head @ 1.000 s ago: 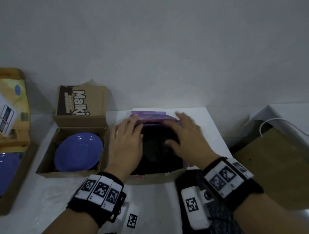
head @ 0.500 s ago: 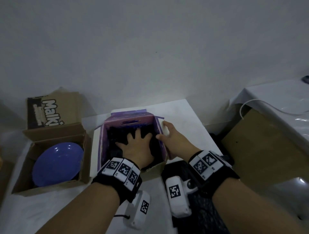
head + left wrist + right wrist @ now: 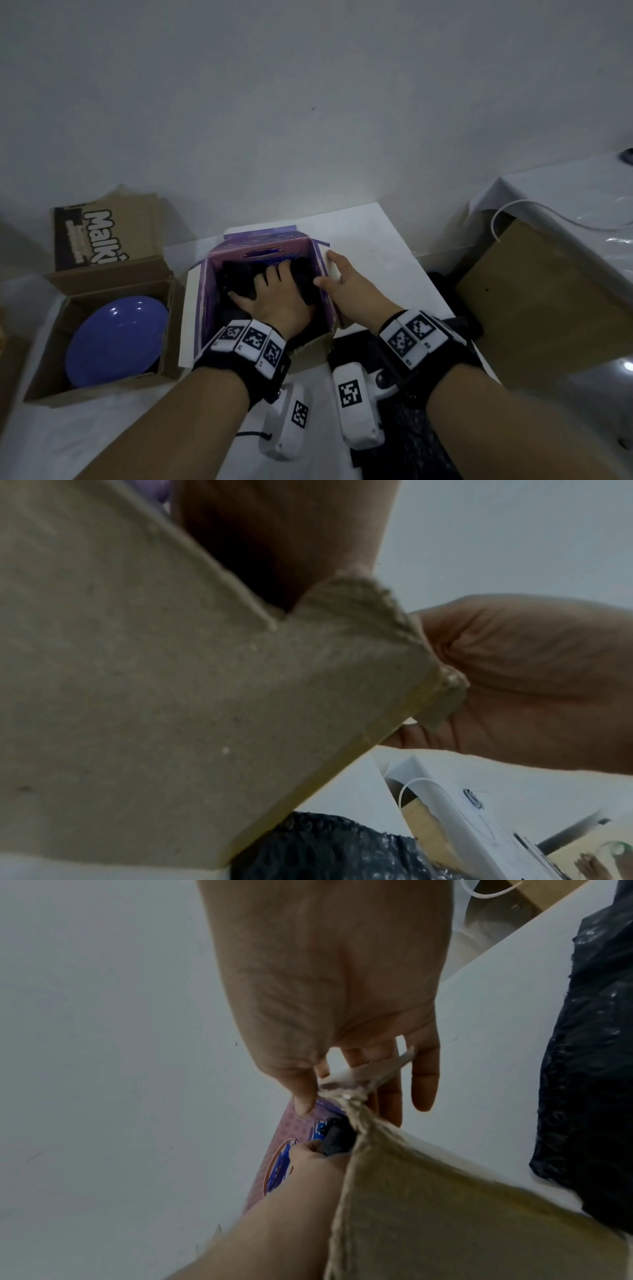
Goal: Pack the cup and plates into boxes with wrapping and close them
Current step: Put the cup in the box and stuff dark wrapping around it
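The left hand [image 3: 274, 298] presses flat, fingers spread, on black wrapping [image 3: 236, 281] inside the purple box [image 3: 263, 245]. The right hand [image 3: 346, 287] pinches its right wall. Beside it on the tabletop [image 3: 370, 246], a brown carton [image 3: 113, 274] holds a blue plate [image 3: 116, 339].

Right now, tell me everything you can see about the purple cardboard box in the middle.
The purple printed cardboard box stands open and upright on the white table, right of the brown box with the blue plate. Its outside is plain brown. Dark wrapping fills it. The left hand presses flat on that wrapping; the right hand pinches the right wall, thumb inside, fingers outside.
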### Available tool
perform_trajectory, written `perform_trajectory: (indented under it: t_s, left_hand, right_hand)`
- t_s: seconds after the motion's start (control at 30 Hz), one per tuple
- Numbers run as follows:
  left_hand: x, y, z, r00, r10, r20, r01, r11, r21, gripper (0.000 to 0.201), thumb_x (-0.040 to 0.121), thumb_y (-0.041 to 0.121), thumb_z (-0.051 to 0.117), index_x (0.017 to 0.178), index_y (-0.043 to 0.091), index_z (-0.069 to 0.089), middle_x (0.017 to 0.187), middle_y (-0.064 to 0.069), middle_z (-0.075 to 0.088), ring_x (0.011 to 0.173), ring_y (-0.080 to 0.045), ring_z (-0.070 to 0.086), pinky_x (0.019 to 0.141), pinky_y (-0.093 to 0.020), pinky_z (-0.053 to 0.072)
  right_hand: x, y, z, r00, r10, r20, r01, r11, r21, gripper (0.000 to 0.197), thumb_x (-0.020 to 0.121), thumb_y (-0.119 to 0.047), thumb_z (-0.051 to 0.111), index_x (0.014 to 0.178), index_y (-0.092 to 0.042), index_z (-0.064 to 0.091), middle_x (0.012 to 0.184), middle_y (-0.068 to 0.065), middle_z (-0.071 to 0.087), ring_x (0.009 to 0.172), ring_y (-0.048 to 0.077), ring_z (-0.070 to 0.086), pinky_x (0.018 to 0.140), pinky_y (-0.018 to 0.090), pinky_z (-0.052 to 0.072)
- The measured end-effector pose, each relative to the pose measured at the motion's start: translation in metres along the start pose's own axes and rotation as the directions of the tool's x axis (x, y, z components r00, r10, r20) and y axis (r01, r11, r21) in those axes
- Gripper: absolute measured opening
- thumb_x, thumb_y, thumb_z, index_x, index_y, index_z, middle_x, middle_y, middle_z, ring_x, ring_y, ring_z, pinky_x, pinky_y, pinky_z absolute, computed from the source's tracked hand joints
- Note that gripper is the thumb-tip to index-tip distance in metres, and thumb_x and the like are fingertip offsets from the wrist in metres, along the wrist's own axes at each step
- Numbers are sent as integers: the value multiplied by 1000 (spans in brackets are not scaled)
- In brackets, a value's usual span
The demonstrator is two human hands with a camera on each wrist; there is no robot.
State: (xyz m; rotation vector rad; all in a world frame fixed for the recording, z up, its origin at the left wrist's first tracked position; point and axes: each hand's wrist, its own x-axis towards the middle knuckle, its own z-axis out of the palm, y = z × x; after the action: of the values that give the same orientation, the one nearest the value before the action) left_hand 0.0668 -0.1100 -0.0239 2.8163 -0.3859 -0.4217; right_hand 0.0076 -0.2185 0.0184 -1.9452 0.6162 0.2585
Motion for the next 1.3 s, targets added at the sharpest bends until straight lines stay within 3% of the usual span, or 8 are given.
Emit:
perform_trajectory:
  t_s: [0.27, 0.47, 0.57, 0.67, 0.83, 0.9, 1.07, 1.3]
  left_hand:
    - [1, -31, -31, 969, -53, 240, 73, 994, -78, 122, 51, 73, 73, 146, 33, 8, 149, -7, 4, 141, -33, 4, 114, -57, 17]
    - [7, -31, -24, 925, -56, 375, 90, 993, -73, 146, 26, 74, 74, 147, 37, 0, 148, -16, 23, 135, -36, 27, 108, -52, 33]
    - [11, -30, -32, 901, -52, 432, 48, 999, 20, 148, 34, 69, 79, 146, 38, -14, 154, -15, 7, 139, -36, 19, 111, -51, 29]
    - [11, -37, -41, 853, -2, 522, -67, 991, 112, 142, 58, 39, 84, 141, 35, -31, 154, -8, -27, 143, -37, 10, 112, -49, 29]
    - [-10, -44, -14, 960, 132, 247, -170, 976, 139, 122, 75, 21, 73, 143, 35, -28, 154, -4, -12, 135, -39, 16, 105, -59, 32]
    - [-10, -48, -11, 959, 156, 238, -191, 973, 131, 121, 76, 22, 72, 143, 34, -28, 154, -4, -12, 136, -38, 13, 106, -59, 31]
    - [7, -43, -38, 861, 76, 502, -128, 989, 69, 131, 65, 41, 78, 141, 39, -29, 155, -5, -27, 144, -36, -14, 116, -55, 12]
    - [4, -25, -16, 934, 92, 346, -117, 992, 50, 92, 67, 38, 75, 133, 47, 11, 149, -7, 0, 139, -48, -2, 103, -68, 27]
  right_hand:
    - [8, 7, 5, 1000, 0, 17, -1, 1000, 28, 59, 98, -36, 44, 149, -33, 14, 136, 15, 49, 103, 32, 59, 54, 22, 45]
    - [9, 8, 4, 999, -27, 22, 27, 999, 21, 59, 98, -37, 43, 150, -32, 14, 132, 15, 50, 81, 25, 59, 52, 21, 45]
    - [11, 11, 5, 999, -37, 37, 36, 999, 33, 60, 98, -38, 43, 149, -34, 13, 118, 13, 52, 63, 19, 55, 48, 24, 46]
    - [14, 13, 6, 998, -47, 40, 45, 998, 42, 59, 98, -38, 42, 149, -33, 13, 104, 9, 51, 59, 18, 53, 51, 26, 47]
    - [17, 15, 8, 998, -50, 40, 48, 997, 53, 59, 98, -39, 43, 149, -32, 15, 106, 7, 50, 60, 16, 51, 52, 26, 45]
    - [18, 16, 8, 998, -52, 38, 51, 997, 50, 60, 97, -39, 43, 149, -32, 14, 107, 7, 47, 62, 15, 50, 51, 25, 44]
    - [19, 16, 10, 998, -52, 39, 50, 998, 49, 59, 98, -37, 42, 149, -32, 13, 97, 8, 51, 58, 17, 52, 46, 23, 43]
    - [19, 16, 10, 998, -51, 41, 50, 998, 41, 58, 98, -37, 42, 149, -32, 13, 84, 6, 53, 56, 19, 53, 46, 24, 43]
